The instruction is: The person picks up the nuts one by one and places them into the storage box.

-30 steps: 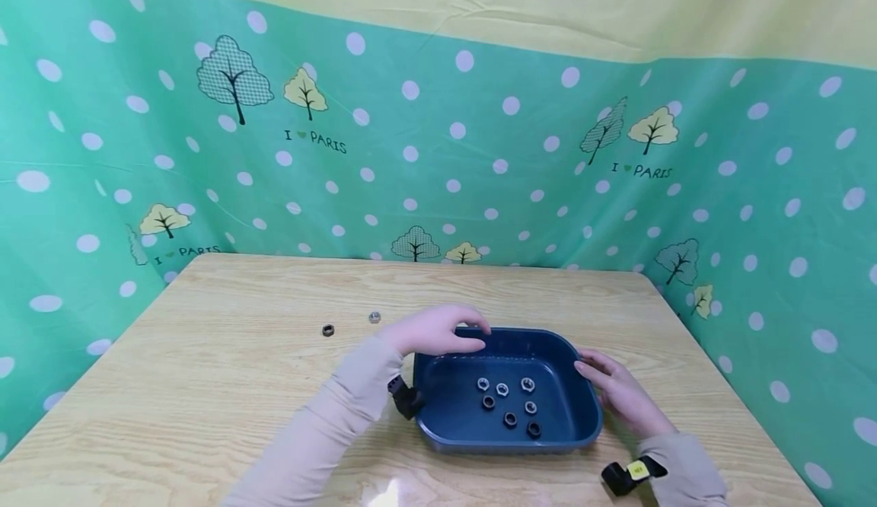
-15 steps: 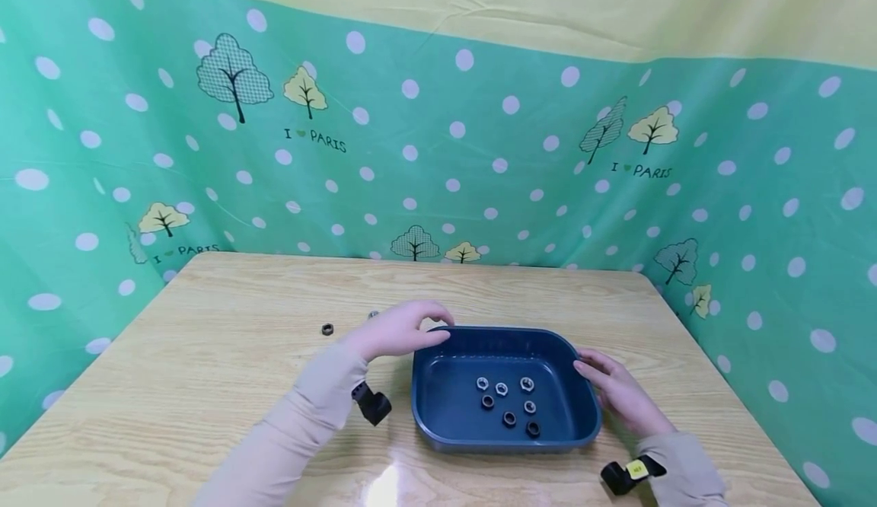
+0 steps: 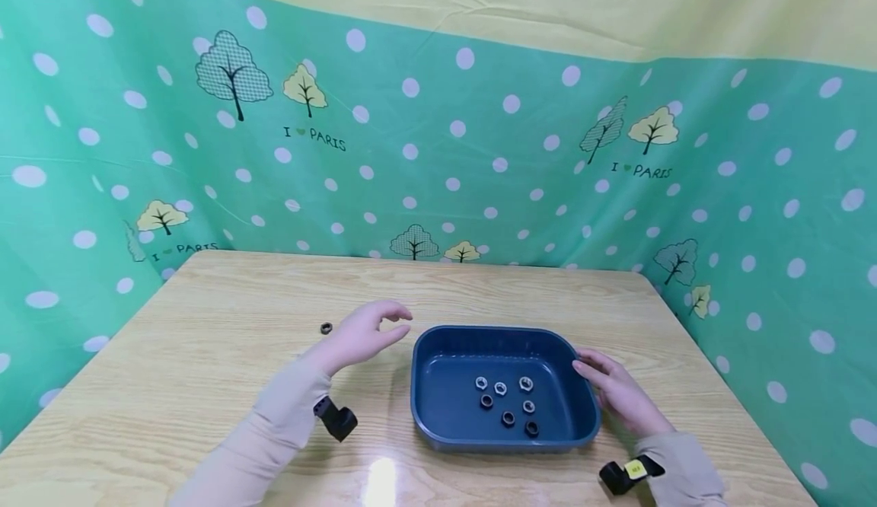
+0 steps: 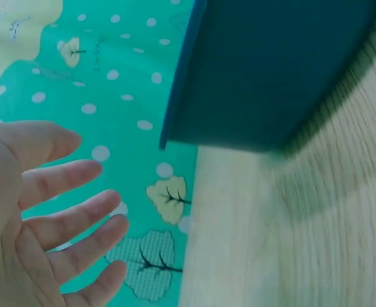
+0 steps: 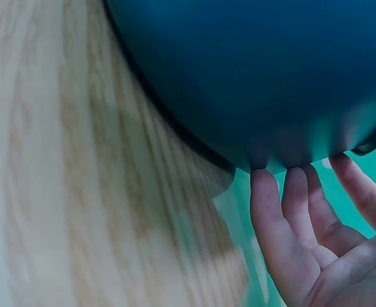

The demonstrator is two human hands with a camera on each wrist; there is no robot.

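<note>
My left hand (image 3: pixel 363 333) hovers left of a dark blue rectangular basin (image 3: pixel 438 441), fingers spread and nothing in them. In the left wrist view its fingers (image 4: pixel 79 220) stand apart from the basin's outer wall (image 4: pixel 252 77). At the basin's right end my right hand (image 3: pixel 620 393) holds the wall, thumb over the rim and fingertips against the outside, as the right wrist view shows of the fingers (image 5: pixel 268 204). Inside the basin lie several hex nuts, silver ones (image 3: pixel 525 384) and black ones (image 3: pixel 508 419). One black nut (image 3: pixel 326 328) lies on the table just beyond the left hand.
The wood-grain table (image 3: pixel 171 385) reaches back to a green dotted curtain (image 3: pixel 452 157) hung behind and along both sides. A black wrist camera (image 3: pixel 336 418) sits at the left sleeve, another camera (image 3: pixel 620 476) at the right sleeve.
My left hand has moved left, from over the basin to the table beside it, and now covers the spot where a silver nut lay. The right hand stays at the basin.
</note>
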